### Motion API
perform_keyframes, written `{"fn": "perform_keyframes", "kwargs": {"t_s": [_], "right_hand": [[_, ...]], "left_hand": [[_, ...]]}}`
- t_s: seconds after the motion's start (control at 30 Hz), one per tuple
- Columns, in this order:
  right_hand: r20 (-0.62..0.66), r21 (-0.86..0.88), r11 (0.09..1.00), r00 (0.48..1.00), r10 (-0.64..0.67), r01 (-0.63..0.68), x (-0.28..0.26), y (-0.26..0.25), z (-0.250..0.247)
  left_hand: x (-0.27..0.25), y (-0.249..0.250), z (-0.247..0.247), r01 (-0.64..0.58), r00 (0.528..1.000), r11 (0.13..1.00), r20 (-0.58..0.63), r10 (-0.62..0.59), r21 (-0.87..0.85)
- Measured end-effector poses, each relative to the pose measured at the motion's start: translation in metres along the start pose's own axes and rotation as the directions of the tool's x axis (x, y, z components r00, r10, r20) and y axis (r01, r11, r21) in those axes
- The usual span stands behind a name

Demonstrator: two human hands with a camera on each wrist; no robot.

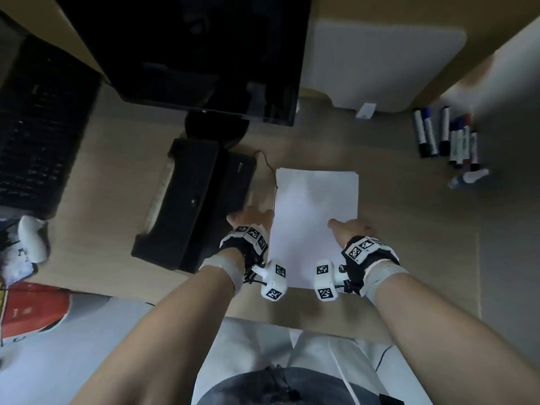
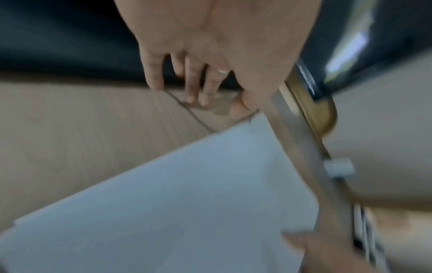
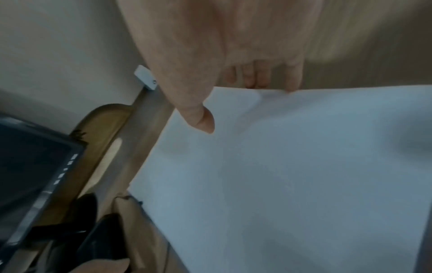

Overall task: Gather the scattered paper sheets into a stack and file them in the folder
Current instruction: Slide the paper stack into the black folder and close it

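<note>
A stack of white paper sheets [image 1: 315, 226] [image 2: 187, 194] [image 3: 292, 175] lies on the wooden desk in front of me. My right hand [image 1: 350, 229] [image 3: 224, 103] holds its right edge, thumb on top and fingers [image 3: 257, 79] going behind the edge. My left hand [image 1: 251, 217] [image 2: 217, 99] stands at the left edge with fairly straight fingers [image 2: 194, 92] pointing down at the desk. Its thumb touches the paper's edge. The white folder [image 1: 380, 62] [image 3: 58, 55] lies shut at the back right, apart from both hands.
A black monitor [image 1: 190, 48] stands at the back, with black boxes [image 1: 187, 206] and a thin cable [image 1: 271, 173] just left of the paper. A keyboard [image 1: 38, 127] is far left. Several markers [image 1: 447, 141] lie at the right.
</note>
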State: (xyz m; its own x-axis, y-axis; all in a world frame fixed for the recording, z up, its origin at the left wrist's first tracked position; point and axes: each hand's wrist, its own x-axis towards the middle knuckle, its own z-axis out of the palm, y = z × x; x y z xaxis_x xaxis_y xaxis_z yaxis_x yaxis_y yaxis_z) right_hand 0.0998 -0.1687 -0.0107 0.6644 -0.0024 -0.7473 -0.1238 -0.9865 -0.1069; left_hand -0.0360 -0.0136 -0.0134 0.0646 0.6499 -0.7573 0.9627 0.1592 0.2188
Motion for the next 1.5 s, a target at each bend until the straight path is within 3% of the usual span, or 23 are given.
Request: {"fn": "perform_keyframes", "kwargs": {"t_s": [0.1,0.23,0.6,0.8,1.0,1.1,1.23,1.33,1.5], "right_hand": [[0.058,0.009,0.999,0.997,0.044,-0.044,0.017,0.009,0.008],[0.118,0.098,0.995,0.993,-0.003,-0.008,0.015,0.005,-0.007],[0.294,0.115,0.993,0.954,-0.064,0.031,0.014,-0.008,-0.030],[0.317,0.133,0.991,0.948,-0.037,-0.006,0.015,-0.004,-0.028],[0.220,0.075,0.997,0.975,-0.024,0.008,0.012,-0.008,-0.023],[0.233,0.032,0.999,0.971,-0.048,0.042,0.011,-0.012,-0.026],[0.260,0.109,0.994,0.964,-0.053,0.025,0.013,-0.012,-0.022],[0.227,0.172,0.985,0.973,-0.030,-0.010,0.013,-0.011,-0.020],[0.199,0.255,0.965,0.973,-0.120,0.067,0.023,-0.003,-0.007]], "left_hand": [[-0.006,-0.001,0.026,-0.040,0.998,0.997,0.057,0.036,0.070],[-0.013,0.006,0.045,0.074,0.963,0.997,0.256,-0.077,0.023],[0.001,0.000,0.053,0.215,0.957,0.968,0.224,-0.183,-0.128],[-0.011,0.004,0.048,0.211,0.958,0.972,0.220,-0.183,-0.107],[0.023,-0.007,0.063,0.223,0.950,0.970,0.242,-0.196,-0.092],[0.026,-0.009,0.064,0.214,0.949,0.975,0.251,-0.192,-0.065],[0.045,-0.018,0.075,0.219,0.948,0.973,0.252,-0.195,-0.073],[0.029,-0.012,0.063,0.208,0.950,0.974,0.253,-0.180,-0.086],[0.012,-0.005,0.057,0.187,0.943,0.982,0.275,-0.188,0.029]]}}
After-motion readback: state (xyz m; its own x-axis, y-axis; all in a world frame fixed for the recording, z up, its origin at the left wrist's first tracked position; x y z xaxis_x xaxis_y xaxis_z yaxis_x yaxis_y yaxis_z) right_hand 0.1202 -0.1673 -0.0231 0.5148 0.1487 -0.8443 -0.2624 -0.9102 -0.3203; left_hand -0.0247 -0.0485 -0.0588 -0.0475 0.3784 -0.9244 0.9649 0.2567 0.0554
